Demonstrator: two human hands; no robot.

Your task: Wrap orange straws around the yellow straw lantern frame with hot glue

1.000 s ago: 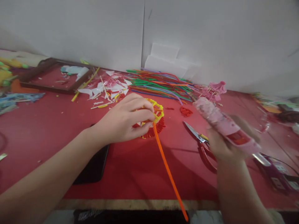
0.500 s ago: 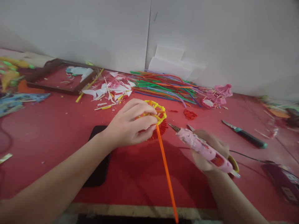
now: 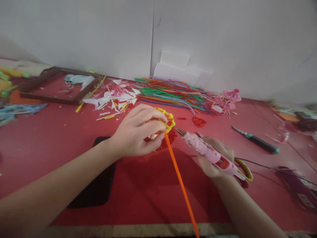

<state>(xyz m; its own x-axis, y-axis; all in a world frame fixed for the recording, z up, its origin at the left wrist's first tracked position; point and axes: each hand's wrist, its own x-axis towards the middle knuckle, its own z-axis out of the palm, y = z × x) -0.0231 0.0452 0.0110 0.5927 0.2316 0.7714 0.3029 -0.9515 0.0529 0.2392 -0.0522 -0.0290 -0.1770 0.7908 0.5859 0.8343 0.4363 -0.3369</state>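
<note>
My left hand [image 3: 142,130] is closed round a small yellow and orange openwork frame [image 3: 170,123] of thin strips, partly hidden by the fingers. From it a long orange strip [image 3: 180,178] slopes down past the table's front edge. Under the frame lies a red fringed piece [image 3: 167,142]. In my right hand [image 3: 214,162] is a pink hot glue gun [image 3: 208,150], its metal nozzle pointing at the frame, seemingly just short of it. Scissors with yellow handles [image 3: 247,170] show beside and beneath the right hand; whether that hand also holds them is unclear.
Behind lie colourful strips [image 3: 173,94], white scraps [image 3: 121,97] and a brown frame [image 3: 49,98]. At right are a pink ruffled model [image 3: 226,100], a dark-handled cutter [image 3: 260,142] and a purple phone-like object [image 3: 297,186]. A black phone [image 3: 97,188] lies under my left forearm.
The glue gun's nozzle has come slightly nearer the yellow frame. My left hand keeps its grip, and the orange strip's lower end has swung right. The whole view has shifted a little.
</note>
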